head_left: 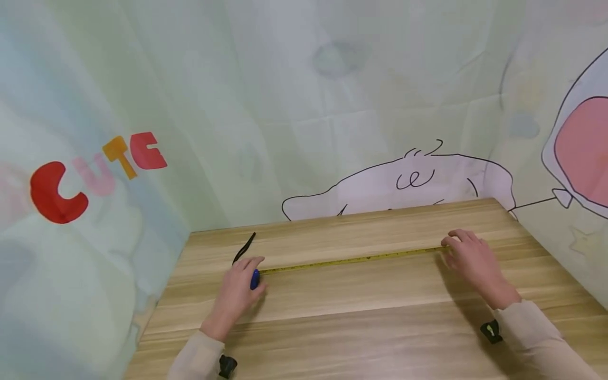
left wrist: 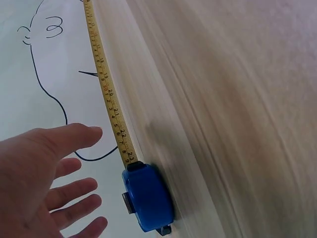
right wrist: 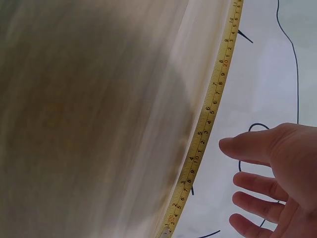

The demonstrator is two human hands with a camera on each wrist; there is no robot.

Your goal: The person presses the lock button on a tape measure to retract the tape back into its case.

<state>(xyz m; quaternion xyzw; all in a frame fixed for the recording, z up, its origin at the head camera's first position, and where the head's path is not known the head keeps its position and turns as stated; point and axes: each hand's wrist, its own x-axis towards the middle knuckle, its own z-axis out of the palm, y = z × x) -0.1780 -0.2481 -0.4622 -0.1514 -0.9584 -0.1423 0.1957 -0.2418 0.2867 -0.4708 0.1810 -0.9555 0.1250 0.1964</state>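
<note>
A blue tape measure (left wrist: 151, 198) stands on the wooden tabletop, its yellow blade (head_left: 351, 260) drawn out to the right across the wood. Beside the case is my left hand (head_left: 239, 285); in the left wrist view its fingers (left wrist: 74, 198) are spread, with a gap between them and the case. Over at the blade's far end, my right hand (head_left: 472, 258) hovers near the tip. The right wrist view shows the metal end hook (right wrist: 165, 232) low in the picture and the right fingers (right wrist: 257, 206) loosely extended, apart from the blade.
A black wrist strap (head_left: 244, 248) lies behind the left hand. The wooden table (head_left: 332, 338) meets a printed curtain (head_left: 285, 105) at its back and sides. Small black devices hang under both sleeves.
</note>
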